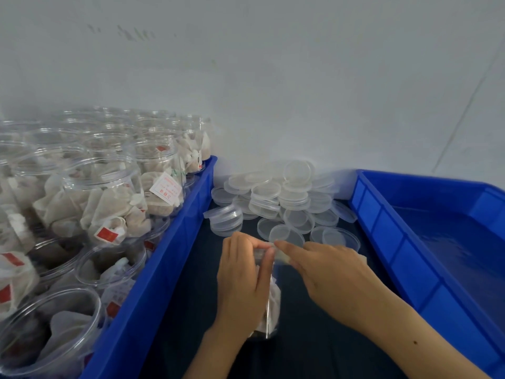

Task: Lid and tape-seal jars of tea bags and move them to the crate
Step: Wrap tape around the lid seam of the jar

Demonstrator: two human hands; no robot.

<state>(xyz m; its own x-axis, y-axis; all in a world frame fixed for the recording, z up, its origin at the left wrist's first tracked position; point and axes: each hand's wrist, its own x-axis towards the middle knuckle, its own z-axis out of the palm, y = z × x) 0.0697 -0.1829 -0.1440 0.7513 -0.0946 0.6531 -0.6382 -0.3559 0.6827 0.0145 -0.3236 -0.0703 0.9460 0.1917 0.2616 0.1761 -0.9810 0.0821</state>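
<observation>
A clear jar [269,305] of tea bags stood on the dark table [314,337], between two blue crates and directly under both hands. The left hand [243,277] wrapped the jar's left side from the lid down, fingers curled round the wall and fingertips up at the rim, so most of the jar lay hidden behind that hand and only a strip of its right side and base showed. The right hand [328,269] came in from the right at lid height; its grip was narrow, thumb and forefinger pinched together at the lid's [266,251] edge, meeting the left fingertips there. What it pinched was probably a strip of clear tape, though the blur at the rim made that hard to settle. The lid itself sat on top of the jar (only its near edge was visible between the two sets of fingers).

Just beyond the hands lay a loose heap of clear lids [278,198], piled against the wall. The left crate [164,269] was packed with open jars [106,198] of tea bags, some stacked over others. The right crate [410,242] stood near the right forearm, its blue floor bare where seen.
</observation>
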